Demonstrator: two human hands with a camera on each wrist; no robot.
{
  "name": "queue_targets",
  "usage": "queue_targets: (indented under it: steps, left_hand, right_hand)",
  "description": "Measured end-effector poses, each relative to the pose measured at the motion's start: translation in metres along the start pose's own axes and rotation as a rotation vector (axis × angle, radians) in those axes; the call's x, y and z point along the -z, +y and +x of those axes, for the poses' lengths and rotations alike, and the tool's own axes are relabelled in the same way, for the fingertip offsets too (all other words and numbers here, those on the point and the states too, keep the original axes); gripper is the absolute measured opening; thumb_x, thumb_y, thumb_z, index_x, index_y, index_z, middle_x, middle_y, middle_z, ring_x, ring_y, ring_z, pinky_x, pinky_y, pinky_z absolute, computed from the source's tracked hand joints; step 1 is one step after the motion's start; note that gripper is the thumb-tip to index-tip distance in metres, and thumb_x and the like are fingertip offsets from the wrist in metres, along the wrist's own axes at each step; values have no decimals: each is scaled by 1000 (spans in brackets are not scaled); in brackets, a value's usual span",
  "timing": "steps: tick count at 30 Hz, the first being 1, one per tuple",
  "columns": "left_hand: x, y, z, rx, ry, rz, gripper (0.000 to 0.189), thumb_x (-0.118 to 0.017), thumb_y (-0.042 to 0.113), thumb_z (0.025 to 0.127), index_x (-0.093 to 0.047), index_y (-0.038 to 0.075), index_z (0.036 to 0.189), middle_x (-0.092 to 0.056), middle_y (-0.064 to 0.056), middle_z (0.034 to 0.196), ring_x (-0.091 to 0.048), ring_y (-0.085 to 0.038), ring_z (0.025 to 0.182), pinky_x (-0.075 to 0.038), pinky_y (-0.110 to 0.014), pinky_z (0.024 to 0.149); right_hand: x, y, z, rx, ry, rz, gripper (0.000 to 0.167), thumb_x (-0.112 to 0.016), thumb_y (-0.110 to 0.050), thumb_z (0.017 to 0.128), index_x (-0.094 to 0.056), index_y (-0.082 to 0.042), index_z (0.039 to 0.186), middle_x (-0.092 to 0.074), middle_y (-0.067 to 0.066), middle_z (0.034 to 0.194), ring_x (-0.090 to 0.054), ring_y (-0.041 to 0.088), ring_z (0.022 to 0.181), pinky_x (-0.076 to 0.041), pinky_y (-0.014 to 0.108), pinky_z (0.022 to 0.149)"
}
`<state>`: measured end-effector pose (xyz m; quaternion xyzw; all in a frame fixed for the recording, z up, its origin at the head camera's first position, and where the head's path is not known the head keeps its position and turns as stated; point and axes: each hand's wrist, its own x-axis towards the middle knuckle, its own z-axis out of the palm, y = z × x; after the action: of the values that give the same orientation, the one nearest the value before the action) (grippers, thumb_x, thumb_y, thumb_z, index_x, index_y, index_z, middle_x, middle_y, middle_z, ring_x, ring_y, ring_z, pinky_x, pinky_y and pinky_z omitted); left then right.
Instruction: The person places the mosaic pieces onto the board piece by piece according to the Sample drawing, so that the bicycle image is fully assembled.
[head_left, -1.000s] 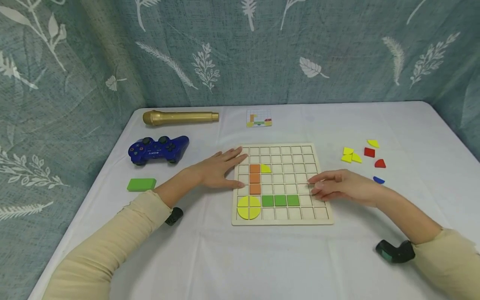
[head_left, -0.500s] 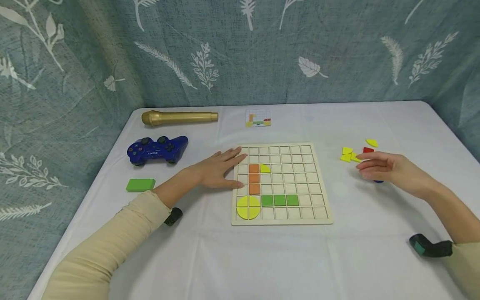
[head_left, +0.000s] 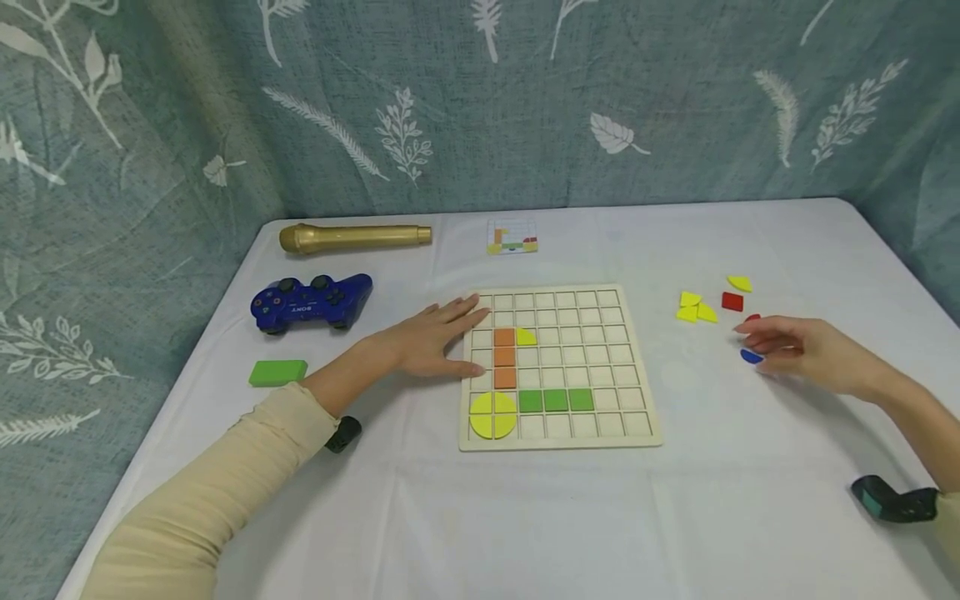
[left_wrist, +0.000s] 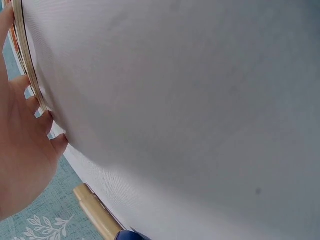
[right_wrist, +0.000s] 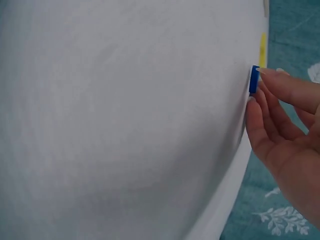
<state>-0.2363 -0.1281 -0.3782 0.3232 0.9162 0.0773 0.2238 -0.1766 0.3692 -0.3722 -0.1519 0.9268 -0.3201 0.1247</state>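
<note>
My left hand lies with fingers spread along the left edge of a light wooden grid board. On the board sit a column of orange squares, a row of green squares, a yellow circle of quarter pieces and a single yellow quarter. To the right of the board, my right hand is low over the table, thumb and fingers apart around a small blue piece. The thumb tip is right at this blue piece. A red piece is mostly hidden behind the fingers.
Several yellow pieces, another yellow quarter and a red square lie beyond the right hand. A pattern card lies behind the board. At left are a gold microphone, a blue game controller and a green block.
My right hand has moved from the board's right edge to the loose pieces and down beside the blue piece. The left hand stays at the board's left edge.
</note>
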Motion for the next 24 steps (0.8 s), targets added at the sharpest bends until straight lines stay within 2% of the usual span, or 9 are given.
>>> queue_targets:
  steps: [4, 11, 17, 24]
  left_hand:
    - [-1, 0, 0, 2, 2, 0, 93, -49, 67, 88, -4, 20, 155, 6, -2, 159, 4, -21, 144, -3, -45, 115]
    - [-1, 0, -2, 2, 2, 7, 92, -49, 65, 89, -5, 19, 155, 6, -2, 159, 3, -22, 144, -3, -45, 115]
    - [-1, 0, -1, -3, 4, 8, 92, -48, 66, 89, -4, 20, 155, 6, -2, 159, 3, -21, 144, -3, -45, 115]
    - [0, 1, -1, -3, 8, -1, 92, -48, 67, 88, -4, 20, 155, 6, -2, 159, 3, -22, 144, -3, -45, 115]
  right_hand:
    - [-1, -2, 4, -3, 7, -48, 46, -69, 8, 81, -56, 7, 125, -62, 17, 108, -55, 2, 87, -48, 12, 73]
    - [-4, -9, 9, -29, 35, -74, 43, -68, 8, 83, -56, 8, 124, -62, 15, 101, -58, 26, 89, -47, 9, 72]
    - [-8, -13, 11, -38, 67, -82, 43, -71, 4, 82, -57, 8, 122, -63, 14, 100, -57, 28, 89, -46, 8, 70]
    - [-12, -18, 14, -37, 118, -86, 41, -69, 5, 83, -58, 7, 122, -64, 16, 99, -59, 31, 89, -44, 7, 68]
